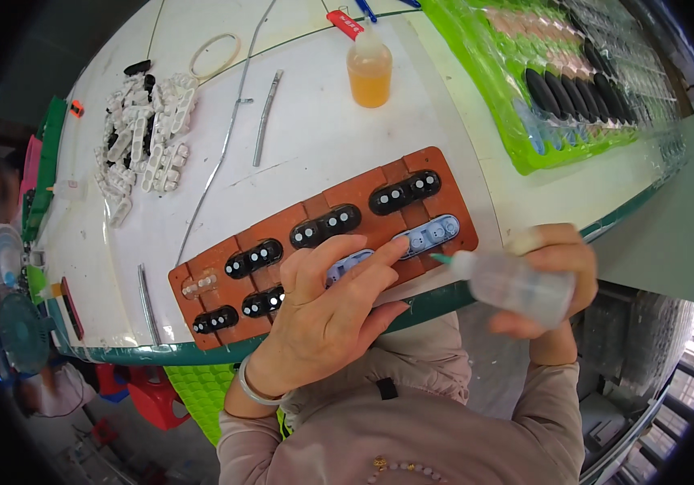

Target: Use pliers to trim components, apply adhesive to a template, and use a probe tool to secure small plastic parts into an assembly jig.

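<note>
While left hand [327, 311] presses fingers flat on a pale oval part in the brown rectangular slotted jig [323, 242] – grip holding nothing – right hand [553, 279] w/ grip closed round a clear squeeze bottle [517, 283], green tip at jig's right end.

2 squeeze bottles [517, 284], 1 brown jig [282, 230]

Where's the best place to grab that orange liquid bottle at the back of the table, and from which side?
Grip the orange bottle around its straight body, below the narrower neck, coming from the near side. It stands upright with bare table in front; its red-tipped nozzle slants away, too thin to hold.
</note>
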A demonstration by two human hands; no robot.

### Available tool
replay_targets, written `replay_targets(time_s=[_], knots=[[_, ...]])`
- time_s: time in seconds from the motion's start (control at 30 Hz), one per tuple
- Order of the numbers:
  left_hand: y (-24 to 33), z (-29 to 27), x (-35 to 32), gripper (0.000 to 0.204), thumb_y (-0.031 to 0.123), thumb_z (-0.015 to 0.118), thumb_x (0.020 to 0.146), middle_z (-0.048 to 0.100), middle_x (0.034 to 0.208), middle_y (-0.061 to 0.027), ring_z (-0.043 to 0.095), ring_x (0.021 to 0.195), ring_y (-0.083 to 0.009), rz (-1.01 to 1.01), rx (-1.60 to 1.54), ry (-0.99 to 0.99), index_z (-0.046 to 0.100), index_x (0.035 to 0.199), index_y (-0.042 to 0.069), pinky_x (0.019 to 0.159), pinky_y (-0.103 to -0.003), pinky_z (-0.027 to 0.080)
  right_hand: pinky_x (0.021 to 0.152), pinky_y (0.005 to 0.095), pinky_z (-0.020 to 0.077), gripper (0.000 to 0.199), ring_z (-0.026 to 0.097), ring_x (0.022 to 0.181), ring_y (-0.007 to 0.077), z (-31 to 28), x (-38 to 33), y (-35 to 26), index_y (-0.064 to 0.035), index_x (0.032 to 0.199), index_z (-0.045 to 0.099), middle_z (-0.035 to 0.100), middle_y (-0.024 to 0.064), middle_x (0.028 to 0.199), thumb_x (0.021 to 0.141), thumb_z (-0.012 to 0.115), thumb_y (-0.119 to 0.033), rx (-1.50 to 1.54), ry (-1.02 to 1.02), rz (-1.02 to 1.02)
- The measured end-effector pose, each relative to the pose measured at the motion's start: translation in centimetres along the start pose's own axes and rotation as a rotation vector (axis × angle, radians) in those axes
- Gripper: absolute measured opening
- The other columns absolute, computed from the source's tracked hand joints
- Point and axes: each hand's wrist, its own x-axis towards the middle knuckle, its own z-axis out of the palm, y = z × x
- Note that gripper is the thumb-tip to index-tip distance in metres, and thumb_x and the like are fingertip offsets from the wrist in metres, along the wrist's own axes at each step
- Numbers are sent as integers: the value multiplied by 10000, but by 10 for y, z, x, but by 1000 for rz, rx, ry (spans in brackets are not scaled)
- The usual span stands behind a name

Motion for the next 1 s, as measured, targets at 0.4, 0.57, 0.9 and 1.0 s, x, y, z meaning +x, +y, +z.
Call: replay_targets(time_s=[0.4, 0.57, 0.9, 1.0], knots=[[4, -6, 3, 555, 66, 772, 610, 555, 1229, -72, 448, 1109, -277, 118, 75, 78, 532, 1110, 45, 887, -352, 386, 904, 330, 432, 505, 535, 1048, 195, -9, 45, 22, 44, 1202, 439, 541, 104, 1118, 809, 617, -217, 324, 456, 563], [13, -23, -29, 427, 70, 708, 653, 571, 1171, -149, 564, 959, -276, 240, 86, 280, 581, 1057, 15, 734, -358, 458, 870, 262, 399, 436, 533, 971, 130, 16, 113, 68, 28, 1216, 485, 563, 61, 1075, 836, 598, -154, 181, 299, 496], [-30, -84, -145, 154, -32, 649, 763, 653, 929, -138, 637, 751, -231, -395, 223, 842, 626, 911, 3, 631, -297, 513, 902, 297, 421, 473, 551, 1056, 171, 21, 118, 157, 14, 1236, 452, 577, 120, 1120, 800, 601, -92, -138, -138, 446], [-55, -109, -179, 117, 12, 643, 791, 649, 843, -88, 596, 680, -149, -581, 231, 1000, 632, 907, 2, 579, -241, 467, 913, 299, 413, 510, 542, 1078, 181, 10, 113, 168, 30, 1264, 412, 563, 136, 1152, 804, 596, -93, -75, -146, 524]])
